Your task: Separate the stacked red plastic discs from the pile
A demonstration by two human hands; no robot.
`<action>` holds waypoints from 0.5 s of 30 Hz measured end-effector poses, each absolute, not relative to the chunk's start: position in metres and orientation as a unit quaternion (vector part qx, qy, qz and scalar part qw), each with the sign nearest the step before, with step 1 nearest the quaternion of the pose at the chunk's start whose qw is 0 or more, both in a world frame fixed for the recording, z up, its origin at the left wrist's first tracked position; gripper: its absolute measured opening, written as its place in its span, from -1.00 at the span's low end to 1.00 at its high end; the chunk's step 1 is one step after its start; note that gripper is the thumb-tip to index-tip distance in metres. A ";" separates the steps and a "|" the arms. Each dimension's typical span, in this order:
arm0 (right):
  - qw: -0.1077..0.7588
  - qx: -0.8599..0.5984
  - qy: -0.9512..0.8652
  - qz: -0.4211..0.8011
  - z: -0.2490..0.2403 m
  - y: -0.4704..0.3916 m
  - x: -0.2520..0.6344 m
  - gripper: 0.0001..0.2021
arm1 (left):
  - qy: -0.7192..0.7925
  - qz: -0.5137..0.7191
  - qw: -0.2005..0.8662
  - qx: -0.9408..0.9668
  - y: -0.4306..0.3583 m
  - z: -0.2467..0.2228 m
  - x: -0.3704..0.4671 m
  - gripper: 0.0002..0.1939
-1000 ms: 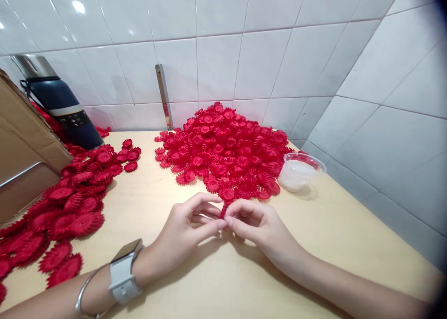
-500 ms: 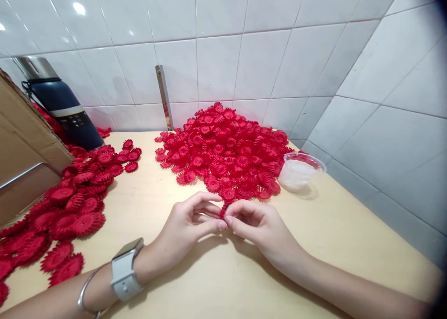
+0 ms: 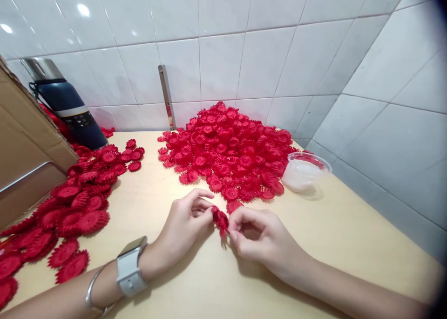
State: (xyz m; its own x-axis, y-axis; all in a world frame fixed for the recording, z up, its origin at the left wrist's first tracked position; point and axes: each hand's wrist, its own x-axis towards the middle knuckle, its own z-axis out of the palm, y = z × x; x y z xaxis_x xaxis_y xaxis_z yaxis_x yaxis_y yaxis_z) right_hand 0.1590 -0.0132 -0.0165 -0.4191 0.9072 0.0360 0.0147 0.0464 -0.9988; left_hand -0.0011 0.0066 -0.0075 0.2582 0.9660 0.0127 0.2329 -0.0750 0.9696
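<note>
Between my two hands is a red fringed fabric flower [image 3: 220, 219], its petals bunched and hanging toward the table. My left hand [image 3: 188, 222] pinches its left side between thumb and fingers, with the index finger stretched out above. At the flower's right edge, the thumb and fingertips of my right hand [image 3: 267, 233] are closed on a petal tip. Just behind the right fingers lies another red flower [image 3: 233, 206] on the table, partly covered by them. A large pile of red flowers [image 3: 226, 151] rises beyond both hands.
Larger red fringed discs [image 3: 80, 202] spread along the left side, beside a cardboard box [image 3: 31, 137] and a dark blue flask [image 3: 71, 102]. To the right of the pile stands a clear plastic tub [image 3: 303, 172]. A metal strip [image 3: 165, 95] leans against the tiled wall.
My hands have drawn slightly apart, and the flower has turned from edge-on to show its bunched petals. The view has shifted a little, moving everything slightly right.
</note>
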 end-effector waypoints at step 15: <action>0.368 -0.470 -0.670 0.441 -0.010 -0.018 0.157 -0.85 | 0.453 0.395 0.402 0.691 -0.001 -0.005 -0.004 -0.85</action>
